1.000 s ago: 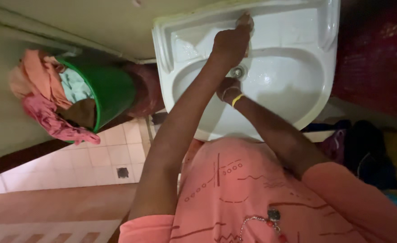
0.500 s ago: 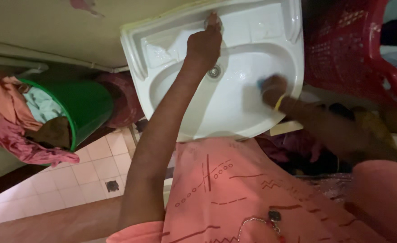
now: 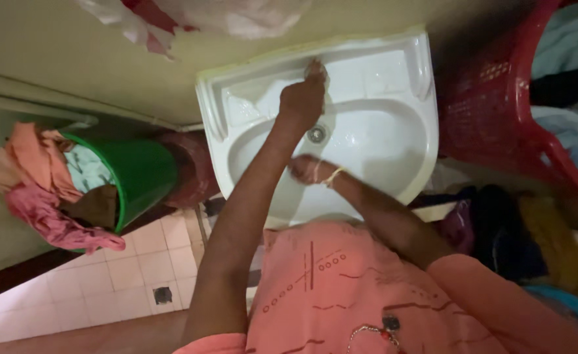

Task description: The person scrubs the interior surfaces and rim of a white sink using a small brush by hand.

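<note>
A white wash basin is fixed to the wall in front of me. My left hand reaches to the back rim and is closed around the tap, which it mostly hides. Inside the bowl, my right hand rests against the wet surface just below and left of the drain hole. A yellow bangle sits on that wrist. I cannot tell whether the right hand holds anything.
A green bucket stuffed with pink and orange clothes stands on the tiled floor at the left. A red laundry basket with clothes is at the right, with a dark pile of garments below it.
My right hand has slid from the right side of the bowl back to the left, below the drain. The left hand has stayed on the tap. The view has shifted.
</note>
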